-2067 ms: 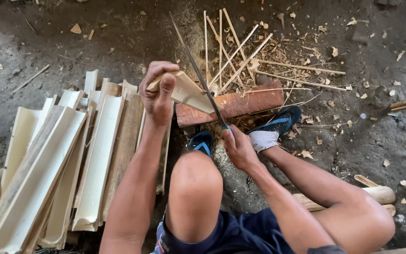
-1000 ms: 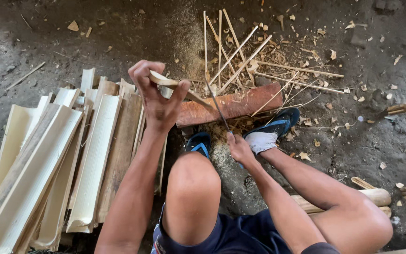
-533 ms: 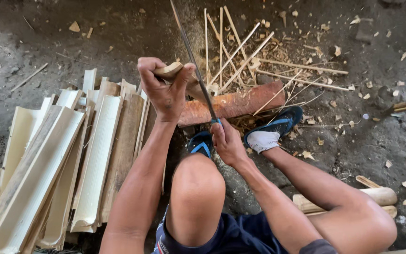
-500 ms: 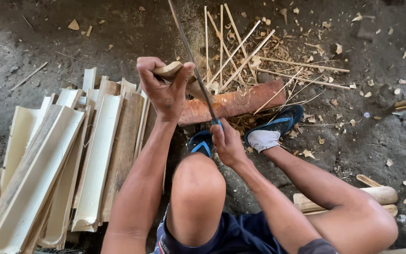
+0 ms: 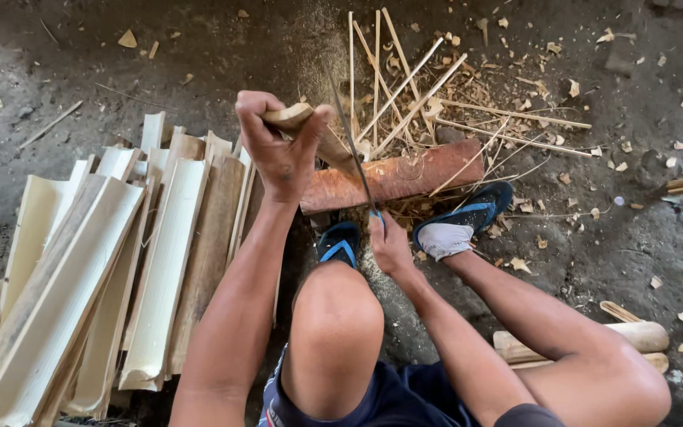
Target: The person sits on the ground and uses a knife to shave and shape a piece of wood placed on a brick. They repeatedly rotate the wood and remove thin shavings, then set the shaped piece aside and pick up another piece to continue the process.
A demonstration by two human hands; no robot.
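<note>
Left hand (image 5: 278, 150) fists around a bamboo piece (image 5: 298, 119) above the log (image 5: 393, 178); right hand (image 5: 389, 245) grips the knife (image 5: 353, 146) handle low, blade slanting up beside the piece, split slats (image 5: 160, 253) stacked left

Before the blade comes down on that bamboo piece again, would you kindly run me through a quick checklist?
1. Left hand grips the bamboo piece firmly: ok.
2. Right hand holds the blade by its handle: ok, though the handle itself is hidden.
3. Left fingers away from the edge: not ok, the blade passes close beside them.
4. Wooden block lies flat beneath the work: ok.
5. Feet in blue sandals sit close to the block: cannot tell if safe.
</note>
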